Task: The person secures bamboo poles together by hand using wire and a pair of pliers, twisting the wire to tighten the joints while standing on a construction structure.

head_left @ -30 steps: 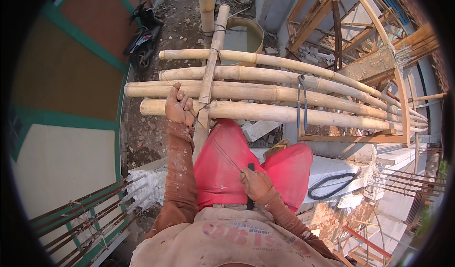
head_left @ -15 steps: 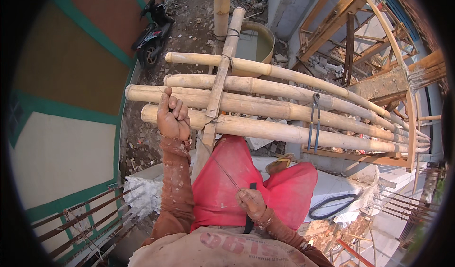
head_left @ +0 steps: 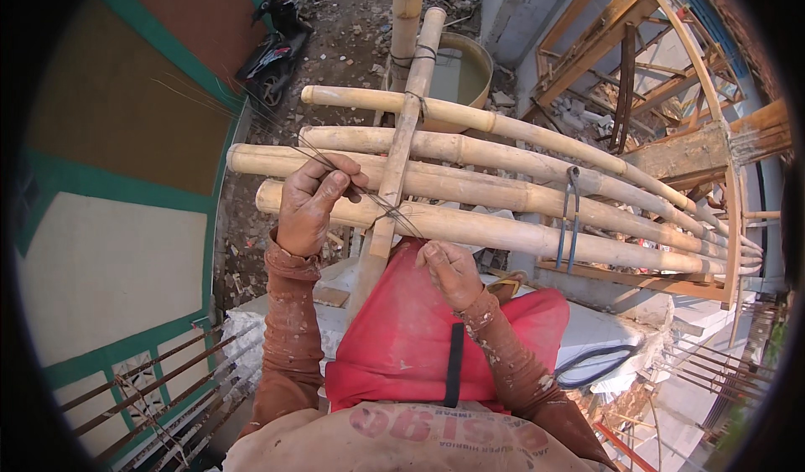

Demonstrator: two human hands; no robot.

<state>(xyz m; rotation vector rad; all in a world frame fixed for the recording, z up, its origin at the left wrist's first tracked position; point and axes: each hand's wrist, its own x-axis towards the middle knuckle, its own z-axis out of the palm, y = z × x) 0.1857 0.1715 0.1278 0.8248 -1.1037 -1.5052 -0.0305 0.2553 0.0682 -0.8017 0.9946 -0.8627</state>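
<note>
Thin dark binding wire (head_left: 391, 210) loops round the spot where an upright bamboo crosspiece (head_left: 408, 124) crosses the nearest long bamboo pole (head_left: 503, 232). My left hand (head_left: 312, 204) is closed on strands of that wire just left of the crosspiece, thumb pressed to fingers, and loose ends trail off to the upper left. Right of the crossing, my right hand (head_left: 453, 272) pinches the other end of the wire below the pole. Pincers with blue handles (head_left: 570, 220) hang over the bamboo poles further right, apart from both hands.
More bamboo poles (head_left: 486, 189) run parallel beyond the nearest one. A round tub of water (head_left: 470, 78) and a parked motorbike (head_left: 275, 57) stand farther off. Timber framing (head_left: 717, 149) rises on the right. Steel bars (head_left: 134, 363) stick out at lower left; a black coil (head_left: 595, 367) lies at right.
My right hand has moved up from my lap to just below the nearest pole, bringing the wire with it. My left hand has lowered slightly and turned, now pinching wire strands.
</note>
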